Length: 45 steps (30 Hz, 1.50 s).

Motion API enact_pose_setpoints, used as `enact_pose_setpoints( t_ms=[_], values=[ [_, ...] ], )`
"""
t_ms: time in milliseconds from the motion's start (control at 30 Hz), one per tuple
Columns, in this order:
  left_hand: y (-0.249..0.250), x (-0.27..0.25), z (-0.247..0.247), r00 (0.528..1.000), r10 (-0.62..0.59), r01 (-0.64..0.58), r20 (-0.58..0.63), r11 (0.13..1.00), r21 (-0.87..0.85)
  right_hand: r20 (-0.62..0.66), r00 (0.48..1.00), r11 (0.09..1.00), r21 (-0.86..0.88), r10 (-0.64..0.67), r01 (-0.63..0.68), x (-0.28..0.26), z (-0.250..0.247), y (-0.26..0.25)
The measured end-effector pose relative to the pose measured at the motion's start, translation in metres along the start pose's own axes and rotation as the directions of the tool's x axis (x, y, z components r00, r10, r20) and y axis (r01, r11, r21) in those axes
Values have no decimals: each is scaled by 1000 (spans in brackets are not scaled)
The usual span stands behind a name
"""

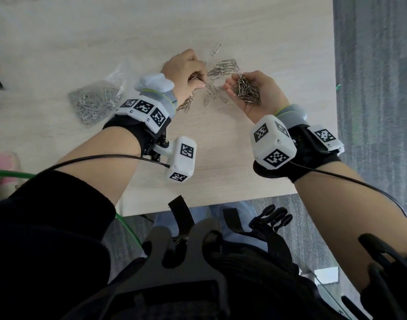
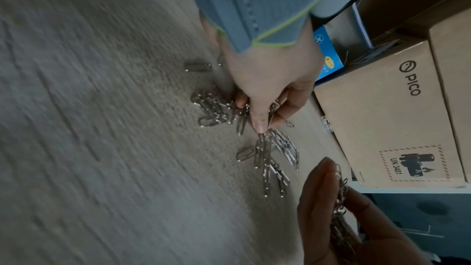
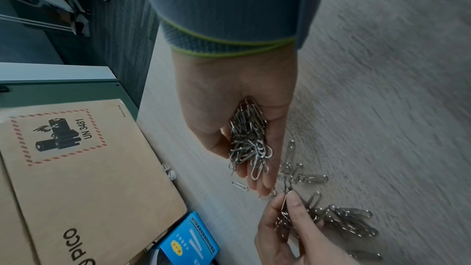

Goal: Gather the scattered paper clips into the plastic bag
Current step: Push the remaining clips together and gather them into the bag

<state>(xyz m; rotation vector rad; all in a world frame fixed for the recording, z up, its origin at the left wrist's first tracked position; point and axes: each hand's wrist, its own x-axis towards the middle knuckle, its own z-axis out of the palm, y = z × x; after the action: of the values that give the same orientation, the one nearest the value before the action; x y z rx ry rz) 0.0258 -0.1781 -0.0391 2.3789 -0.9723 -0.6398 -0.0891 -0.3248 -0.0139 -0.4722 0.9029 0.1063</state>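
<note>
Paper clips (image 1: 223, 68) are what I'm after, and a good share already sit in my right hand (image 1: 255, 93), which is turned palm up and cupped around a heap of them (image 3: 248, 138), fingers curled just enough to keep the pile from sliding off. My left hand (image 1: 186, 70) is knuckles up on the table (image 1: 82, 42), thumb and fingers pinching a few clips at the near edge of the loose pile; the left wrist view shows more clips tucked under its curled fingers (image 2: 257, 124).

Working outward from the loose pile: it lies between my two hands, touching the left fingertips and just beside the right ones. One stray clip (image 1: 216, 49) lies alone a little beyond the pile. A small cluster (image 1: 185, 106) sits on the near side of the pile, beside my left wrist. The plastic bag (image 1: 96, 100), already holding many clips, lies well to the left of the pile, past my left wrist.

I judge gathering to be well along but unfinished. To do this step well, I'd rake clips together with the left fingers rather than pick singles, feed them into the cupped right palm, keep that palm level, and empty it into the bag before it overflows. Tangled clips may drag neighbours along.
</note>
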Motion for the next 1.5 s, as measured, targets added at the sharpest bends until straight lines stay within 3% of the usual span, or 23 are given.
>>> enact_pose_setpoints(
  t_ms=[133,267,467,700,1033,1233,1500],
  values=[
    [4,6,-7,998,-51,52,42,999,-13,14,1000,1000,6,1,-1,1,1,-1],
    [9,6,-18,994,-104,109,35,971,-213,-2,1000,1000,-11,4,-4,3,5,-1],
    [34,7,-35,998,24,-7,53,953,-302,-20,1000,997,-80,-4,3,7,18,2],
    [63,15,-37,971,182,-153,157,971,-183,44,999,981,-193,30,-21,9,31,1],
    [68,4,-37,982,144,-121,123,977,-175,57,998,978,-206,29,-17,16,18,-3],
    [70,2,-40,995,82,-65,49,957,-284,72,996,998,35,52,-55,18,19,-6],
    [70,-2,-43,997,-10,-20,-77,922,-388,130,989,995,60,70,-78,13,23,-11]
  ],
)
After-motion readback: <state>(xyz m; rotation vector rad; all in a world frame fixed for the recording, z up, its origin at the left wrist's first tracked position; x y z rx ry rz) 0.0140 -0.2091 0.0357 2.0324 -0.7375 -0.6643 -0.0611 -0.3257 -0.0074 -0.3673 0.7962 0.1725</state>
